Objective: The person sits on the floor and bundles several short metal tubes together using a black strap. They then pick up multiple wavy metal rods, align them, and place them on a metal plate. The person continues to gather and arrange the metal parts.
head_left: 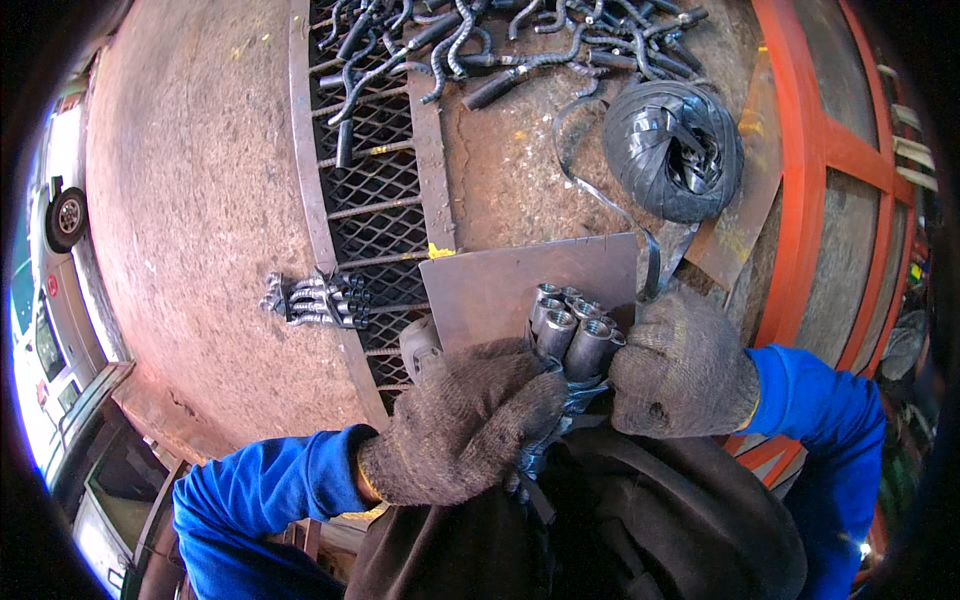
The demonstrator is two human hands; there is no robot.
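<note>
Both hands wear dark grey-brown knit gloves. My left hand point(465, 420) is wrapped around a bundle of metal rods with hollow sleeve ends point(575, 335), held upright in front of my dark-clothed lap. The open sleeve mouths face up, and dark plastic strip point(585, 395) is wound around the bundle lower down. Close against the bundle's right side, my right hand point(675, 370) is closed, at the end of a loose black plastic strip point(652, 262). That strip trails from a big ball of black plastic strip point(673, 150). Behind the bundle lies a flat metal plate point(530, 275).
A tied bundle of short rods point(325, 300) lies left, beside a mesh drain grate point(375, 225). Loose bent ribbed rods with dark sleeves point(500, 50) are heaped at the far side. An orange metal frame point(800, 170) stands right. Vehicles point(70, 290) are at far left.
</note>
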